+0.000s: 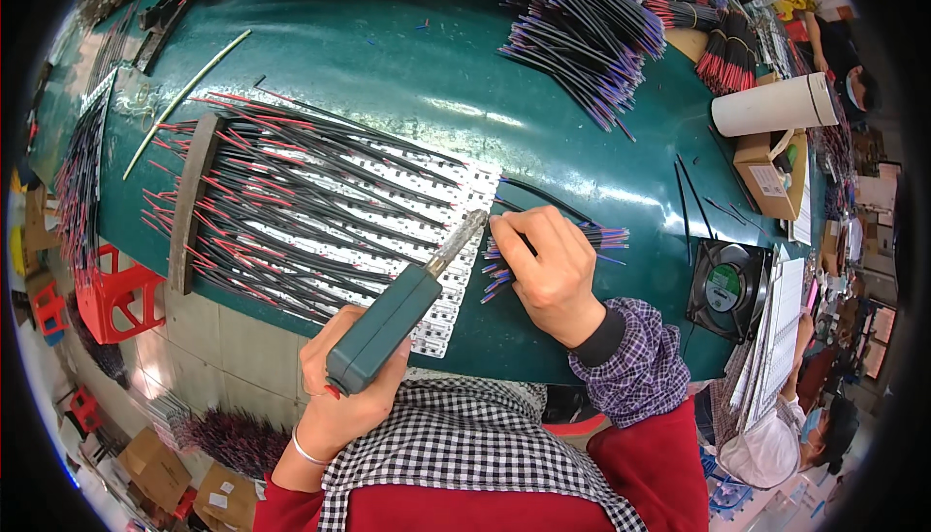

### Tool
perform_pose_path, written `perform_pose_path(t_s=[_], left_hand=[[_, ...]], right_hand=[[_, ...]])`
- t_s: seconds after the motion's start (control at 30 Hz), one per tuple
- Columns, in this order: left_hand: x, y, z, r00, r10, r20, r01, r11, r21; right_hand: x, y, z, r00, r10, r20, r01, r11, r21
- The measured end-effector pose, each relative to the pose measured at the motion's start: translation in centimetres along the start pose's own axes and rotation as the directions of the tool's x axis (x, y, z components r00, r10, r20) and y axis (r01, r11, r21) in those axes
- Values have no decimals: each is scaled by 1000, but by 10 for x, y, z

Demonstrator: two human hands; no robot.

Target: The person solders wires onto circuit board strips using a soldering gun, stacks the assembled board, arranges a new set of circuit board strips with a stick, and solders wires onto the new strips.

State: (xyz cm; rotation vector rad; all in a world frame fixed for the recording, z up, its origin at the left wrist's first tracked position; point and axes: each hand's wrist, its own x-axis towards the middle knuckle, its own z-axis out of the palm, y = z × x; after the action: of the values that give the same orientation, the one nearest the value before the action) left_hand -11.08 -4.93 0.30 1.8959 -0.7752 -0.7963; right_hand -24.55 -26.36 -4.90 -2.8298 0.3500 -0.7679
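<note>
My left hand (354,377) is wrapped round the handle of a dark green soldering gun (385,326). Its metal tip (472,226) meets the right edge of a sheet of white circuit boards (475,204), where rows of black and red wires (291,193) run off to the left. Beside the tip, my right hand (551,270) has thumb and forefinger pinched together; whatever lies between them is too small to make out. Under and around that hand lies a bunch of short black wires with blue ends (608,238). Two longer black wires (543,194) pass just behind the fingers.
A grey bar (194,204) lies across the wires at the left. Bundled wires (587,32) are piled at the back right. On the right stand a white roll (776,105), a cardboard box (771,178) and a black fan (727,288). Another person (776,445) sits at lower right.
</note>
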Motion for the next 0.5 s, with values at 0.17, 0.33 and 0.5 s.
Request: perform_pose_path(t_s=[0.17,0.33,0.5], left_hand=[[1,-3,1,999,44,-2,-44,999,33],[-9,-9,-1,997,-41,-63,37,997,-62],[-10,-4,-5,999,20,-29,-20,1000,4]], right_hand=[[-1,2,1,1000,-10,-6,10,1000,-6],[0,0,1,1000,-4,-6,4,1000,-1],[0,1,-2,1000,19,1,-19,1000,23]])
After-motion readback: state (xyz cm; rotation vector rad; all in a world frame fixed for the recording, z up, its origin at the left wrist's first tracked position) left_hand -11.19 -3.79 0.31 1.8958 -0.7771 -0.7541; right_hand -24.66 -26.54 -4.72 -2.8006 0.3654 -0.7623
